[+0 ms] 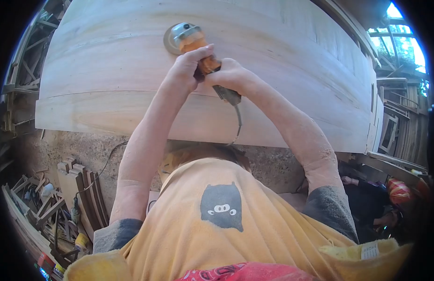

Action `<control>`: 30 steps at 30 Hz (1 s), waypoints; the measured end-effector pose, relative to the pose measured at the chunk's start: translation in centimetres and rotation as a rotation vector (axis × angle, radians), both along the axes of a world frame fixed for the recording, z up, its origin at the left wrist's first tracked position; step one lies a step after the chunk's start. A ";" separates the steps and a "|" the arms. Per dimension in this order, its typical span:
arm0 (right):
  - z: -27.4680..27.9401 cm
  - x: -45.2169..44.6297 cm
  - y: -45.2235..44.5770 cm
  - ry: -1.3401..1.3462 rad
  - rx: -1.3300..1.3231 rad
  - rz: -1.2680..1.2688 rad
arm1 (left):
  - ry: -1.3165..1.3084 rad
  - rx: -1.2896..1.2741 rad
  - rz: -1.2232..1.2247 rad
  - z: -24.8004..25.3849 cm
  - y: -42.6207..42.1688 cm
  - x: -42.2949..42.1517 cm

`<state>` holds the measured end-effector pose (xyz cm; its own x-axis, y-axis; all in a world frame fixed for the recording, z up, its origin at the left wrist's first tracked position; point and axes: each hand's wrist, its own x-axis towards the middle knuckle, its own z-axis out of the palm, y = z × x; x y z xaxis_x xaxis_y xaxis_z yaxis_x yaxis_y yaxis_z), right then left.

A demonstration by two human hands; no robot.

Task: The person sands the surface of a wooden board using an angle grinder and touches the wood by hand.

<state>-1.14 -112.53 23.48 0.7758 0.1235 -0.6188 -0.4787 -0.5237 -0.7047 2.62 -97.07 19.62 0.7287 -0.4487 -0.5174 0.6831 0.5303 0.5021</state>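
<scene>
An orange and black angle grinder [193, 43] with a metal head rests its round disc [169, 42] on a large pale wooden panel [109, 70]. My left hand [189, 66] is closed around the grinder's body, just behind the head. Farther back on the same body, my right hand [228, 75] wraps around it, close to the left one. From the black rear end a power cord [239, 117] hangs down over the panel's near edge. The undersides of both hands and part of the grip are hidden.
Several wood boards [81, 187] stand at the lower left, beside a heap of scrap wood [32, 201]. A cord [107, 161] crosses the floor there. Another person's dark clothing [367, 201] shows at the lower right. Timber [406, 110] is stacked at the right.
</scene>
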 end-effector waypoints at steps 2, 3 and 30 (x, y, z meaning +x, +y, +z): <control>-0.1 0.2 0.0 0.009 -0.041 0.023 | 0.009 0.035 0.017 0.5 0.4 -0.3; -0.2 0.3 -0.1 -0.001 -0.065 0.029 | 0.043 0.045 0.045 0.7 0.1 -0.4; 1.5 -21.2 -42.2 -0.049 -0.072 -0.951 | -1.498 1.763 -0.407 -4.9 -15.8 -3.2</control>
